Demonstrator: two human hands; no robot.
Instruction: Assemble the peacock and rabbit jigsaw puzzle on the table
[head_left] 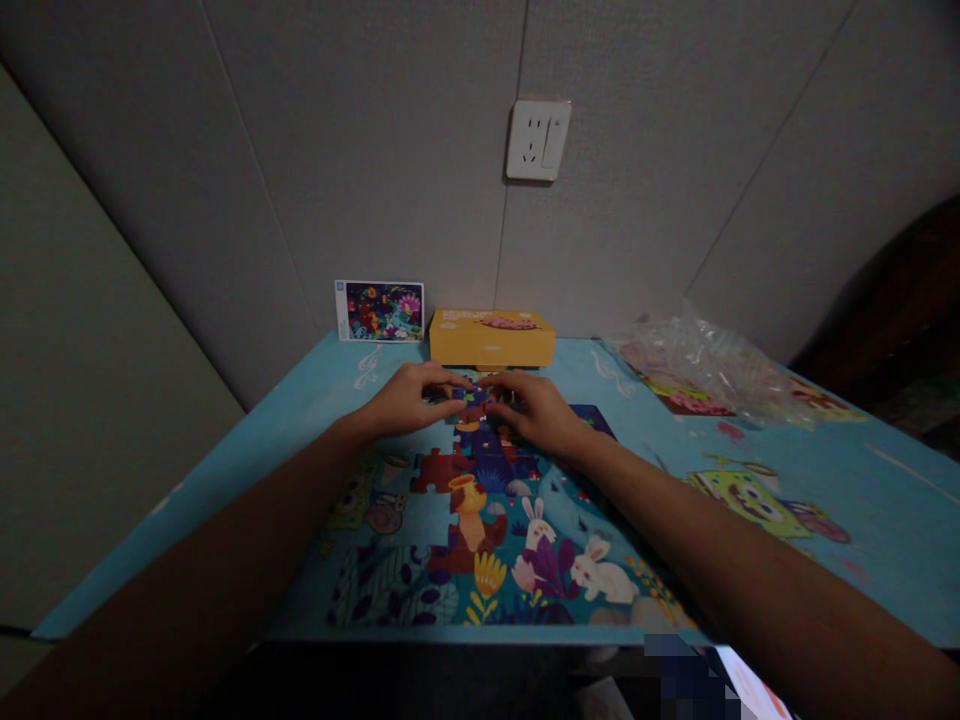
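A partly joined jigsaw puzzle lies on the blue table, with rabbits, flowers and a bear-like animal on it. At its far side, my left hand and my right hand face each other. A small dark blue puzzle piece shows between their fingertips. The thumb and fingers of each hand curl around its edges, the left from one side and the right from the other. My right hand hides part of the puzzle's upper area. A reddish piece juts out on the left of the joined part.
A yellow box and a picture card stand against the wall behind the puzzle. Clear plastic wrapping lies at the right over printed sheets. The blue tablecloth has cartoon prints. A socket is on the wall.
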